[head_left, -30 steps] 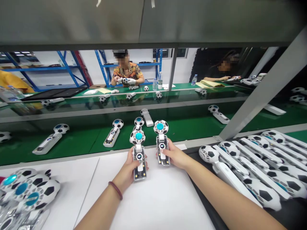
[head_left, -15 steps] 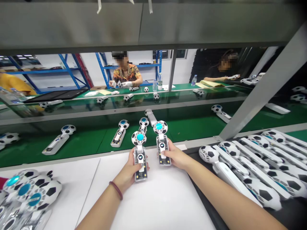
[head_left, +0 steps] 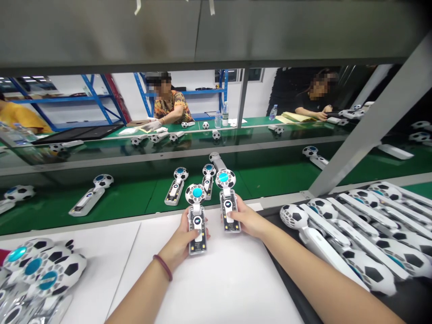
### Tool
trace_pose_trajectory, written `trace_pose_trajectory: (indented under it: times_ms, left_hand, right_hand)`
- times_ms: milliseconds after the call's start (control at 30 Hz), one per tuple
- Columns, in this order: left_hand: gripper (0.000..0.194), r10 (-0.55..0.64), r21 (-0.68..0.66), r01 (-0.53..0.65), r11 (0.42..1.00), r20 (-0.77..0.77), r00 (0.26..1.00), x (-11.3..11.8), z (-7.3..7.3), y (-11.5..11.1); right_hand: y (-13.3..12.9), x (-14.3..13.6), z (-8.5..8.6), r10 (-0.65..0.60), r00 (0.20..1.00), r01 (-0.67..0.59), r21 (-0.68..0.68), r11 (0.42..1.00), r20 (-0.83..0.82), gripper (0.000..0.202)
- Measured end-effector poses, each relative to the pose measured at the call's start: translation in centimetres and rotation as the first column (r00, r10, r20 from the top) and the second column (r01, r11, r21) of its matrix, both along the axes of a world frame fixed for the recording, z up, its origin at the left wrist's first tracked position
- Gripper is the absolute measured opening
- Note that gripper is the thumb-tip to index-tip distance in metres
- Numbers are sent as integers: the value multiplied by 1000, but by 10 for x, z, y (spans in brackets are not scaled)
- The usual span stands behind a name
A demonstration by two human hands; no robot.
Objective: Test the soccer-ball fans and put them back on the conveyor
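Left hand (head_left: 184,236) is gripping left fan (head_left: 196,220), right hand (head_left: 243,218) gripping right fan (head_left: 227,201), both fingers-wrapped, long axes pointing belt-ward, fans standing apart.

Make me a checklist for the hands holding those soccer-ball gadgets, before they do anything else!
1. Left hand gripping its gadget: ok.
2. Right hand gripping its gadget: ok.
3. Both held gadgets' screens, left and right, lit up: ok.
4. Held gadgets' ball heads, left and right, pointing away from the person: ok.
5. Anything spinning inside those ball heads: cannot tell.
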State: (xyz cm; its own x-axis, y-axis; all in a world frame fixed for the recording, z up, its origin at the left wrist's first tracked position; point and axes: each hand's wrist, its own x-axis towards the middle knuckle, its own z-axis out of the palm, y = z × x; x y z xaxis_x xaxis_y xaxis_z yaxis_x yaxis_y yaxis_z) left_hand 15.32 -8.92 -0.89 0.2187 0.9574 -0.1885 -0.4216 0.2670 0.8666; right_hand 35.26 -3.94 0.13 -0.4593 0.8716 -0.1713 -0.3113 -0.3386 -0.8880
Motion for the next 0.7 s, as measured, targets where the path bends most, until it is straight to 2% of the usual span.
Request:
trace_pose_trajectory:
  times_ms: [267,533,633,700]
  left_hand:
    - [76,9,-23,-9,1000,16,1000,0,2,1]
    - [71,25,-36,-24,999,34,999,-3,-3,-1]
    - [70,103,18,-103,994,33,994,-2,8,-2]
    - [66,202,95,-206,974,59,978,-4,25,-1]
  right_hand:
    - [2,0,-6,14,1000,-14,11,1000,11,72]
    - [2,0,-6,38,999,-38,-4,999,-23,64]
    - [1,-2,-4,25,997,-23,21,1000,-67,67]
    - [0,-3,6,-36,992,42,44,998,-123,67]
